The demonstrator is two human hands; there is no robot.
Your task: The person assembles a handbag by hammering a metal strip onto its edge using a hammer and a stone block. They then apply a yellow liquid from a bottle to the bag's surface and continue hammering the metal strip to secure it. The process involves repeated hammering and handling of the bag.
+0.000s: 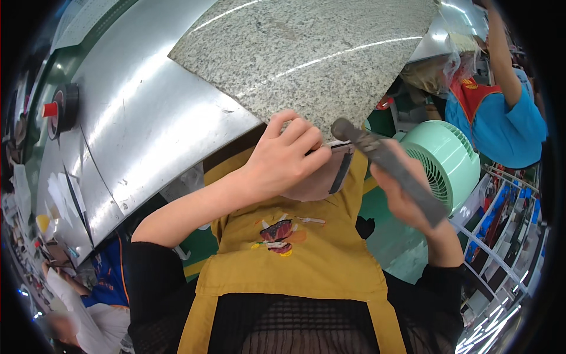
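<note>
At the near corner of the speckled stone slab [306,65], my left hand [289,147] has its fingers bent over a small pinkish-brown piece [315,183], leather-like, with a dark strip [341,172] along its right side. The fingers and thumb pinch the piece's upper edge, which lies against the slab's edge. Its lower part hangs in front of my mustard apron [295,265]. My right hand [401,189] is closed round a dark grey, hammer-like tool [395,165]. The tool slants, its rounded end above the slab's corner, just right of the piece. Part of the right fingers is hidden behind it.
A shiny metal table [147,112] spreads left of the slab, with a black roll [63,111] on it. To the right stand a mint-green fan [442,159] and a wire rack [501,230]. One person in blue [495,130] is far right, another [94,295] lower left.
</note>
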